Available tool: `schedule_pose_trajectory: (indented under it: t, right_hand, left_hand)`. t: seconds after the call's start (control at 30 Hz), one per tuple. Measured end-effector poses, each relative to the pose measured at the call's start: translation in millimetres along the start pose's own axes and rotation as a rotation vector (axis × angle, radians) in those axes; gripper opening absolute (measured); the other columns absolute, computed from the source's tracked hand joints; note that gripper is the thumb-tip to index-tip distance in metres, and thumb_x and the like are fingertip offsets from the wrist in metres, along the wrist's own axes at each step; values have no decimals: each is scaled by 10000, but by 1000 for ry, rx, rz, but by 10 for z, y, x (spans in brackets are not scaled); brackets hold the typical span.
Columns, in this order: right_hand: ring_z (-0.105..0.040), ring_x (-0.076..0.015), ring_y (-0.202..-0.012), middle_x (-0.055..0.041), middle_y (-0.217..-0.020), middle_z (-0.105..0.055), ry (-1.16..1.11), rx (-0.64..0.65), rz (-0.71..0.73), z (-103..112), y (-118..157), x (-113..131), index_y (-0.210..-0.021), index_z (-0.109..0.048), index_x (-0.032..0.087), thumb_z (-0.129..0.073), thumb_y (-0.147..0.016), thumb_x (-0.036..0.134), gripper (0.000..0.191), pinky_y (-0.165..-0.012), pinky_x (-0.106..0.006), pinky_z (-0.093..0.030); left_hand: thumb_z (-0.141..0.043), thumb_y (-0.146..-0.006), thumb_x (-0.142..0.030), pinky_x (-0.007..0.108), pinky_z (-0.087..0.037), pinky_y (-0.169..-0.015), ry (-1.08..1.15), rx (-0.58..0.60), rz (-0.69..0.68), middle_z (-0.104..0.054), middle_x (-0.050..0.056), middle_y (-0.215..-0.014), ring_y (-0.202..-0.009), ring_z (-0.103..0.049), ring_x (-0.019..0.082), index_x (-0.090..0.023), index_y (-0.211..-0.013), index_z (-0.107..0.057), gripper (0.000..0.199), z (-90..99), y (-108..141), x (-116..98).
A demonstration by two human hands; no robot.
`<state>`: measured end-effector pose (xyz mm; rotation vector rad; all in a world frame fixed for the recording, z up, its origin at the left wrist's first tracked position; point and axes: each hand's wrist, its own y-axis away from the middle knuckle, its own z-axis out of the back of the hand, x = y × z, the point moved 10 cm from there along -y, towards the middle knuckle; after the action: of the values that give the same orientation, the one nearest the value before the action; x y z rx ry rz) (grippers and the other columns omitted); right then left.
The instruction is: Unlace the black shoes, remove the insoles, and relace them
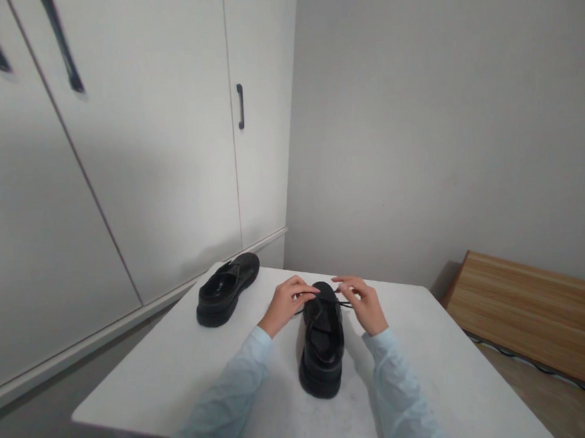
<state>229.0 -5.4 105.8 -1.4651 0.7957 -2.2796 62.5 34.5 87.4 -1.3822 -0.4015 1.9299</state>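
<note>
Black shoe (324, 345), laces (345, 303) pinched by left hand (288, 304) and right hand (366, 304), has another shoe (229, 291) leftward, cabinet (161, 135) beyond.

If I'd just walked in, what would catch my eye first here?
Probably the black shoe in the middle of the white table, its dark laces held by the left hand and the right hand, one on each side. Next, perhaps, a second black shoe at the table's back left, near the white cabinet.

Your 1 camera looks from your head, forward and down over the near bench (173, 374), toward the cabinets (155, 122) and grey wall (440, 115) beyond.
</note>
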Motion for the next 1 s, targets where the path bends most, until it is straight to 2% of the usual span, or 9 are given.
schedule_pose_trajectory:
  t: [0.03, 0.1, 0.23, 0.33, 0.5, 0.67, 0.77, 0.9, 1.0]
  right_hand:
    - [-581, -216, -917, -74, -1010, -700, 71, 86, 53, -145, 20, 60, -708, -688, 219, -579, -826, 379, 227, -725, -342, -472]
    - [-553, -232, -967, -58, -1049, -694, 141, 168, 113, -334, 60, 122, -718, -710, 247, -610, -811, 356, 174, -850, -414, -429]
    - [-567, -230, -883, -57, -814, -721, 115, 177, 121, -464, 87, 124, -757, -717, 243, -595, -824, 343, 172, -804, -393, -448]
    - [-581, -208, -786, -46, -748, -703, 108, 90, 126, -369, 71, 122, -734, -700, 225, -584, -829, 353, 197, -759, -359, -451]
    - [-598, -197, -732, -52, -720, -676, 112, -166, -4, 39, 34, -50, -706, -659, 181, -527, -837, 424, 306, -719, -328, -456]
    - [-604, -183, -685, -51, -697, -678, 64, -249, -117, 218, 32, -209, -691, -653, 165, -509, -826, 469, 363, -677, -300, -470]
    - [-606, -180, -686, -48, -691, -675, 49, -239, -150, 202, 34, -246, -687, -654, 166, -517, -821, 471, 360, -666, -293, -473]
    - [-614, -184, -695, -50, -691, -668, -17, -86, -168, -9, 22, -290, -689, -653, 164, -537, -811, 466, 346, -639, -283, -478]
    - [-627, -192, -726, -61, -735, -674, -74, -12, -171, -127, 23, -317, -728, -664, 158, -553, -801, 467, 337, -634, -282, -483]
  left_hand:
    - [-644, -787, -285, 221, -384, -594, 5, 2, 0, -583, 28, -740, -672, -521, 126, -219, -881, -742, 151, -10, 3, -1]
    - [-647, -783, -291, 227, -395, -602, 25, 1, 0, -591, 32, -733, -673, -530, 130, -212, -874, -744, 154, -20, 7, -5]
    - [-653, -774, -303, 237, -424, -624, 81, 3, 21, -626, 47, -742, -711, -570, 148, -194, -854, -742, 162, -26, 14, 21]
    - [-671, -753, -317, 240, -446, -632, 130, -18, 78, -661, 59, -785, -719, -592, 155, -177, -861, -732, 187, -2, 17, 107]
    - [-667, -738, -320, 255, -474, -678, 163, -143, 177, -697, 73, -825, -763, -622, 173, -156, -824, -717, 192, 164, 8, 265]
    - [-652, -732, -339, 239, -485, -588, 305, -217, 283, -701, 76, -881, -706, -611, 156, -158, -849, -712, 224, 261, 12, 416]
    - [-670, -719, -345, 244, -498, -613, 453, -290, 327, -692, 81, -871, -720, -620, 153, -144, -881, -699, 259, 290, 47, 529]
    - [-709, -684, -330, 279, -512, -721, 699, -449, 371, -675, 65, -869, -845, -643, 170, -155, -895, -655, 280, 352, 115, 700]
    - [-701, -688, -293, 345, -495, -844, 865, -542, 329, -665, 32, -874, -924, -633, 164, -177, -842, -604, 216, 435, 123, 743]
